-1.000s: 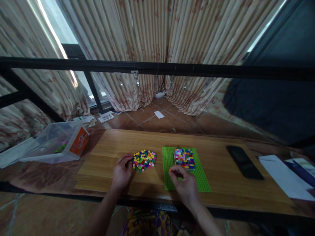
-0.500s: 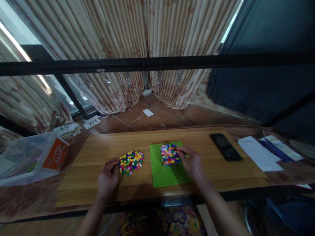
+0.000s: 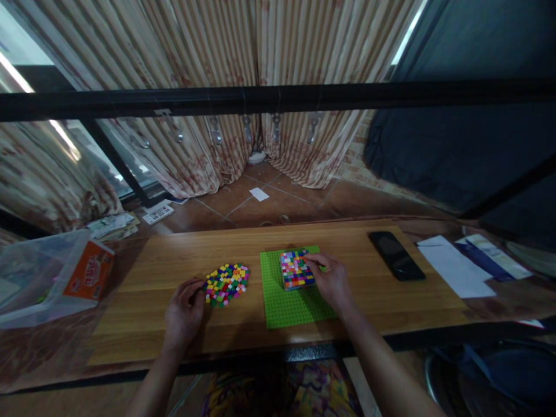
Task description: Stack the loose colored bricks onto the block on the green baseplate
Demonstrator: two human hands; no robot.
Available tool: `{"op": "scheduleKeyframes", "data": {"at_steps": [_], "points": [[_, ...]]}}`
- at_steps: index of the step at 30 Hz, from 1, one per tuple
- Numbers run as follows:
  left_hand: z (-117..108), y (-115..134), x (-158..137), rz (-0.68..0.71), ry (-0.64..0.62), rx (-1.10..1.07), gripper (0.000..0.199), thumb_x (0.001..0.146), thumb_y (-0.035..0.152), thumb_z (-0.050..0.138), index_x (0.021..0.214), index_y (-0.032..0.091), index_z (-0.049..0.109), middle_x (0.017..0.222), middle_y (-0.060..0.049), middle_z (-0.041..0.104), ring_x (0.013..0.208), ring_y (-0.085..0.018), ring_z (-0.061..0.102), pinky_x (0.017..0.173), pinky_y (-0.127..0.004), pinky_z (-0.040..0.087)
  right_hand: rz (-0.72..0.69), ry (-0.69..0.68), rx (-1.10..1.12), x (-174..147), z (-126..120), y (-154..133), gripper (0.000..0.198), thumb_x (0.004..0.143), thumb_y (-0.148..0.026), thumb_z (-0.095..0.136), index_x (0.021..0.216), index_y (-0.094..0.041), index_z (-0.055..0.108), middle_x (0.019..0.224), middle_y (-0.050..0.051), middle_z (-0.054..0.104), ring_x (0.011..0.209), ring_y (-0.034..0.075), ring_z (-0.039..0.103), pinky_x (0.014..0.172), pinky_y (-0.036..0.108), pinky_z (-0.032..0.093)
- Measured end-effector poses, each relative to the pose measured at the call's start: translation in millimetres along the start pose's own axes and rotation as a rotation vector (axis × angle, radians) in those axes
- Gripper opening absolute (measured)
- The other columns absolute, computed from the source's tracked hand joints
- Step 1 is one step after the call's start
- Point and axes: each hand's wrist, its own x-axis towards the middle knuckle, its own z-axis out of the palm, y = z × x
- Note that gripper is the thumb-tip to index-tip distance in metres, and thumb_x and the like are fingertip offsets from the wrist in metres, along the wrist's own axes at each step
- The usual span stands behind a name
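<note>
Small coloured bricks form a square, multicoloured block [image 3: 296,272] on the green studded baseplate [image 3: 282,313]. My right hand [image 3: 330,281] reaches over the block's right side, thumb and forefinger pinched at its top near the far right part. Whatever sits between those fingertips is too small to make out. Left of the baseplate, a loose pile of tiny coloured bricks [image 3: 226,284] lies on the wooden board. At the pile's left edge rests my left hand [image 3: 186,307], its fingers curled in towards the thumb; any brick between them is hidden.
A black phone [image 3: 397,255] lies on the wooden board [image 3: 174,260] to the right, with white papers [image 3: 454,266] beyond it. On the far left stands a clear plastic box [image 3: 39,260] with an orange label. A black metal bar [image 3: 278,99] crosses beyond the table.
The whole view has shifted slightly. My right fingertips sit a little farther left and back on the block. My left hand stays at the pile's edge.
</note>
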Motion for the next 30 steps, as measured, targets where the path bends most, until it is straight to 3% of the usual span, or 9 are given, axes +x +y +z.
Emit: {"op": "scheduleKeyframes", "data": {"at_steps": [9, 18, 23, 30], "points": [[-0.2, 0.2, -0.2, 0.011, -0.001, 0.014, 0.023, 0.080, 0.032, 0.050, 0.089, 0.017, 0.065, 0.101, -0.010, 0.065, 0.095, -0.023, 0.062, 0.087, -0.038, 0.051, 0.039, 0.071, -0.093, -6.2, 6.5, -3.1, 0.024, 0.082, -0.033, 0.052, 0.091, -0.022, 0.071, 0.092, 0.006, 0.073, 0.085, 0.022, 0.065, 0.079, 0.038, 0.050], [2.8, -3.5, -1.2, -0.011, 0.000, -0.013, 0.023, 0.080, 0.031, 0.049, 0.088, 0.016, 0.066, 0.100, -0.010, 0.065, 0.096, -0.022, 0.062, 0.090, -0.038, 0.050, 0.147, 0.173, 0.019, -0.9, 6.7, 8.5, 0.034, 0.080, -0.046, 0.056, 0.092, -0.017, 0.069, 0.091, 0.010, 0.069, 0.080, 0.022, 0.062, 0.076, 0.038, 0.049], [1.6, -1.5, -1.1, -0.029, -0.004, -0.019, 0.023, 0.080, 0.030, 0.049, 0.088, 0.016, 0.066, 0.100, -0.010, 0.065, 0.097, -0.022, 0.061, 0.090, -0.038, 0.050, 0.211, 0.081, 0.099, 8.0, 18.4, 13.2, 0.043, 0.080, -0.050, 0.054, 0.102, -0.016, 0.067, 0.101, 0.012, 0.067, 0.092, 0.024, 0.061, 0.082, 0.040, 0.047], [1.8, -1.1, -2.5, -0.026, -0.007, -0.019, 0.023, 0.081, 0.030, 0.049, 0.089, 0.016, 0.065, 0.101, -0.011, 0.064, 0.098, -0.022, 0.061, 0.092, -0.038, 0.049, 0.303, 0.025, 0.225, 8.0, 28.2, 16.6, 0.046, 0.077, -0.052, 0.057, 0.103, -0.015, 0.067, 0.098, 0.010, 0.068, 0.088, 0.023, 0.061, 0.081, 0.038, 0.047]]}}
